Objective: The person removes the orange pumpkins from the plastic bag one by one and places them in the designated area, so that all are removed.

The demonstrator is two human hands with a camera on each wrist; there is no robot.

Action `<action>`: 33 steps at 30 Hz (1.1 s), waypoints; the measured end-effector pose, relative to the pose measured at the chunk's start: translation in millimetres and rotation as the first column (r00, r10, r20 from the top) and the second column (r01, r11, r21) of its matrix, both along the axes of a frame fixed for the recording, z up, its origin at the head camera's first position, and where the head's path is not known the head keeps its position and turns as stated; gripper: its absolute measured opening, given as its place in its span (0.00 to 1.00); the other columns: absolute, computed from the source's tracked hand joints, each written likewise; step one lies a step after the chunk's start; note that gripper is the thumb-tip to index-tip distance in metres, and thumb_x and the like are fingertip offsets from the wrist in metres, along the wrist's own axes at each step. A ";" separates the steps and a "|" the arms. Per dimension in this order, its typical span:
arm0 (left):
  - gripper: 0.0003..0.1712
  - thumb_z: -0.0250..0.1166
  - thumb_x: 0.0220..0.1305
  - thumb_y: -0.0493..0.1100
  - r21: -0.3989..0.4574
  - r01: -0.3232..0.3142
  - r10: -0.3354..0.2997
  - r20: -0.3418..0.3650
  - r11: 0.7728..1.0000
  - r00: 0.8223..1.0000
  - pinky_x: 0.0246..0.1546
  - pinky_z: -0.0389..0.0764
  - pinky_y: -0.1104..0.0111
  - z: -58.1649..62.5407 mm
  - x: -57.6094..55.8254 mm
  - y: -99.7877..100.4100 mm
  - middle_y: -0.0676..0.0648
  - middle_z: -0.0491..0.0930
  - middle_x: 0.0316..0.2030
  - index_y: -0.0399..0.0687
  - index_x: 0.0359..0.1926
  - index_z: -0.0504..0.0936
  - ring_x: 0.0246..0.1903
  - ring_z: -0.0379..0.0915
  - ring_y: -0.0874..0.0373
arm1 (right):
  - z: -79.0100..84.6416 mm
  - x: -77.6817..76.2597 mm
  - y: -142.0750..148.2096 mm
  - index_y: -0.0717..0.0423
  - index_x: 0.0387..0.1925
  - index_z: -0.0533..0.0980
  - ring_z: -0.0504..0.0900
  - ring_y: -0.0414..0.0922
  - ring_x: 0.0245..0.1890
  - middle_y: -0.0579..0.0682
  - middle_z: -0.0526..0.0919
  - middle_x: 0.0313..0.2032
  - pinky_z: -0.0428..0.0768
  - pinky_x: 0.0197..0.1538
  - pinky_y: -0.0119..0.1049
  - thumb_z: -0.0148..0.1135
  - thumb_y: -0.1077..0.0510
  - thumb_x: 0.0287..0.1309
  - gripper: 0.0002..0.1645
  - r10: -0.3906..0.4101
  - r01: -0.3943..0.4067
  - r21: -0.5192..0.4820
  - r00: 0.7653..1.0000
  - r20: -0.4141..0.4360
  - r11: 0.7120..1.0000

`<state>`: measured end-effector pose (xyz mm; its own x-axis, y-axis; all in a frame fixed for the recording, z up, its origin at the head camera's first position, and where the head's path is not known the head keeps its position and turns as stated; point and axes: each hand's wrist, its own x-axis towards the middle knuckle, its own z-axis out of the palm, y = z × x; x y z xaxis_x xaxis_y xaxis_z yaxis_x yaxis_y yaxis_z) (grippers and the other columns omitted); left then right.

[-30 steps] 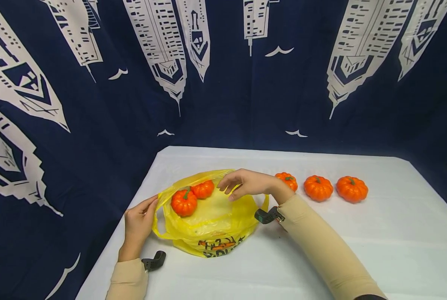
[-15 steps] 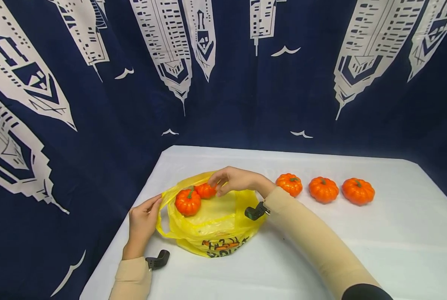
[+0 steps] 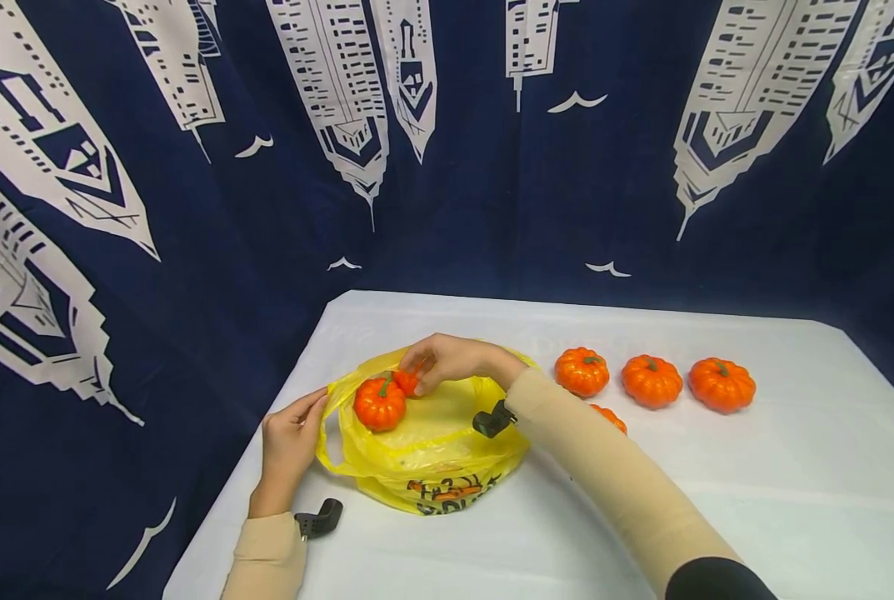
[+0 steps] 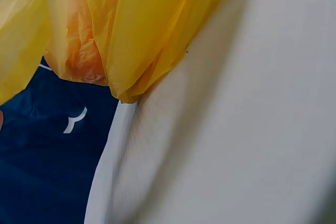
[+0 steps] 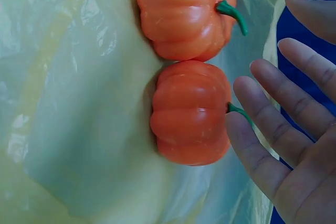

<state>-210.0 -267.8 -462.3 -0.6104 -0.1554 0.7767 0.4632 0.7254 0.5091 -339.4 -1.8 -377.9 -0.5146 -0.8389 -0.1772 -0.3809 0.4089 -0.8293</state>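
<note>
A yellow plastic bag [image 3: 447, 417] lies on the table with its mouth spread, two small orange pumpkins inside. My left hand [image 3: 289, 437] pinches the bag's left edge by the handle loop. Over the bag reaches my right hand [image 3: 450, 358], its fingertips right at the rear pumpkin [image 3: 405, 382], which it partly covers. The front pumpkin [image 3: 379, 404] rests against that one. In the right wrist view the right fingers [image 5: 262, 156] are spread beside a pumpkin's green stem [image 5: 239, 111]. The left wrist view shows an orange shape [image 4: 84, 51] through the plastic; the left hand is nearly out of frame.
Several more pumpkins sit on the white table [image 3: 716, 475] to the right, among them a left one [image 3: 581, 372], a middle one [image 3: 651, 382] and a right one [image 3: 721, 385]. My right sleeve partly hides another pumpkin [image 3: 610, 417]. Behind hangs a dark blue curtain [image 3: 476, 225].
My right hand has moved left and down into the bag, up to the rear pumpkin. A pumpkin beside the right forearm has come into view. The left hand keeps its hold on the bag.
</note>
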 end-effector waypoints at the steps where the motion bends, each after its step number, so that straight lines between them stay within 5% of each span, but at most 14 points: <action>1: 0.09 0.72 0.55 0.27 0.001 0.001 -0.001 0.000 1.000 1.000 0.39 0.74 0.91 0.1 0.1 0.2 0.37 0.89 0.34 0.33 0.38 0.89 0.34 0.88 0.52 | -1.1 -0.5 -1.3 0.63 0.60 0.76 0.78 0.54 0.58 0.59 0.81 0.59 0.80 0.60 0.37 0.69 0.65 0.58 0.28 -0.001 0.001 0.001 1.000 0.005 1.000; 10: 0.10 0.72 0.53 0.24 0.011 0.028 -0.028 -0.027 1.000 0.999 0.41 0.72 0.92 0.5 -1.1 3.1 0.36 0.88 0.33 0.32 0.38 0.89 0.32 0.86 0.42 | -5.7 0.1 -11.3 0.65 0.61 0.74 0.79 0.50 0.54 0.61 0.81 0.57 0.81 0.54 0.33 0.68 0.66 0.57 0.28 -0.015 0.016 -0.013 1.000 0.021 1.000; 33: 0.11 0.72 0.53 0.24 0.003 0.041 -0.041 -0.031 0.999 0.999 0.42 0.73 0.91 -1.5 -1.8 1.7 0.35 0.88 0.33 0.32 0.39 0.89 0.33 0.86 0.42 | -14.5 2.2 -34.9 0.59 0.60 0.75 0.79 0.47 0.54 0.56 0.80 0.57 0.81 0.56 0.35 0.73 0.64 0.53 0.31 -0.041 0.042 0.074 0.999 -0.018 0.996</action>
